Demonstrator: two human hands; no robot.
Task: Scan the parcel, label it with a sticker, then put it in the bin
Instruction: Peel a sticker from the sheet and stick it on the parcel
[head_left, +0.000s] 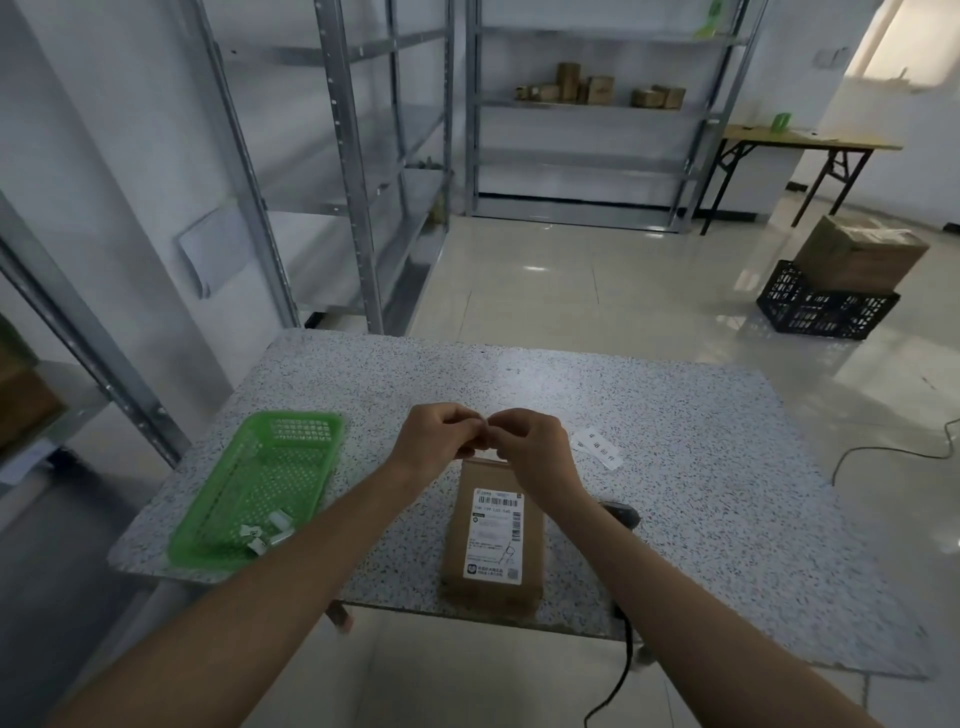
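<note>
A brown cardboard parcel (493, 535) with a white shipping label lies flat near the front edge of the speckled table (675, 415). Above its far end, my left hand (441, 441) and my right hand (530, 447) meet, fingertips pinched together on a small white sticker (485, 422) that barely shows between them. A strip of white stickers (597, 448) lies on the table to the right of my hands. The dark scanner (621, 514) rests right of the parcel, mostly hidden by my right forearm. A green plastic basket (260, 488) stands at the left.
Small white paper scraps lie in the green basket's near corner. A black crate (826, 306) with a cardboard box stands on the floor at the right. Metal shelving (582, 104) lines the back and left. The scanner cable hangs off the table's front edge.
</note>
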